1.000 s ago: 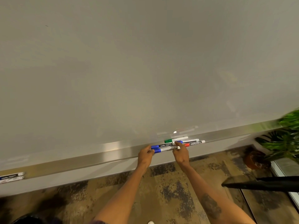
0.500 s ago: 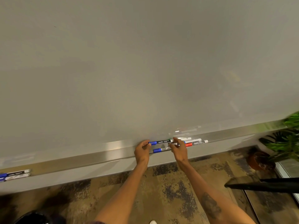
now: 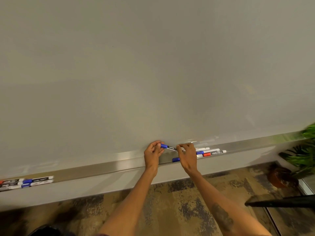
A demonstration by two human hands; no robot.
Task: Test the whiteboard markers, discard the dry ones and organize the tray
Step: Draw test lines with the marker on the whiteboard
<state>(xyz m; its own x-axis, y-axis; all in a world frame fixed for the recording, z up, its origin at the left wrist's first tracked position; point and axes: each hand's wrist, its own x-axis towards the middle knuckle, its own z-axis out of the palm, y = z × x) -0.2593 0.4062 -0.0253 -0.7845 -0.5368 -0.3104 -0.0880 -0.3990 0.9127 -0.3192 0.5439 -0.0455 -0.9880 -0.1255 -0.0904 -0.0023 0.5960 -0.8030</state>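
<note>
Bare arms all the way down to the left hand (image 3: 152, 155) and right hand (image 3: 188, 156). The right forearm (image 3: 209, 189) has a dark, blotchy tattoo (image 3: 222, 217), design too blurry to read.

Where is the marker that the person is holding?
In the head view, centre, the blue-capped marker sits between left hand and right hand, just above the tray.

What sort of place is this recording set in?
Most likely an office or meeting room: a large wall-mounted whiteboard with a metal tray of markers, patterned carpet underfoot, and a potted plant at right.
</note>
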